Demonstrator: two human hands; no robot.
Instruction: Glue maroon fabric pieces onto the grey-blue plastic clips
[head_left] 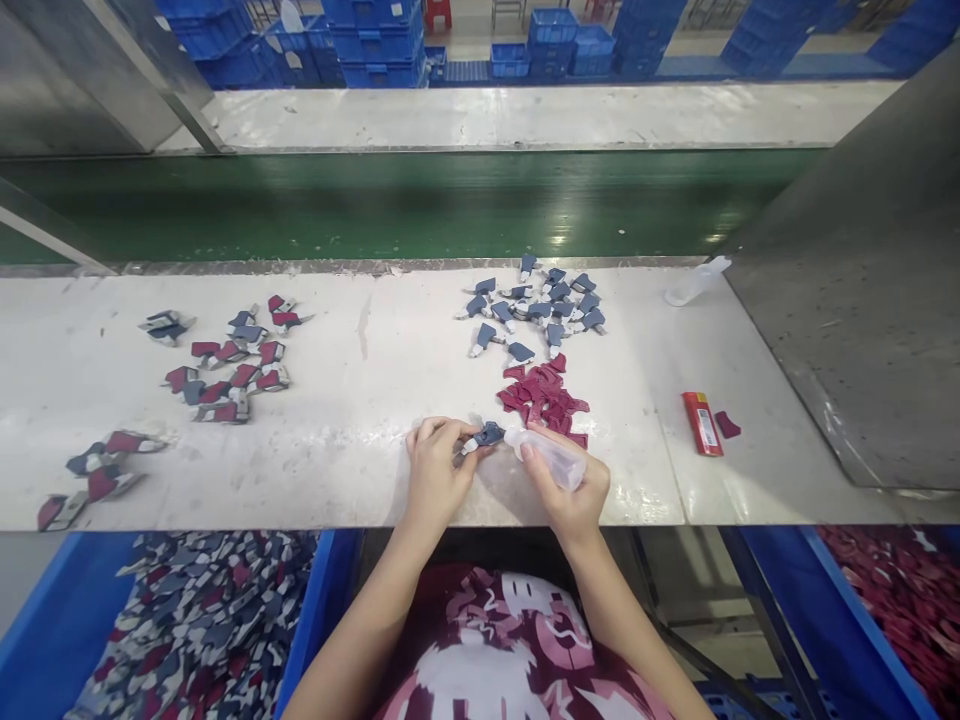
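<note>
My left hand (437,470) pinches a small blue and white piece (487,435) above the white table. In my right hand (574,490) is a clear squeeze bottle (556,460), tilted so that its nozzle meets or nearly meets the blue part of that piece. Just beyond my right hand lies a heap of dark red pieces (546,395). Behind this heap, blue and white pieces (538,308) are scattered. On the left of the table are loose groups of pieces, some red and white (225,412), others blue and white.
A green belt (450,205) runs behind the white table (360,480). To the right are a red box (703,424), a single red piece (727,425), another clear bottle (697,281) and a metal panel (862,270). Filled blue bins (307,610) stand below the front edge.
</note>
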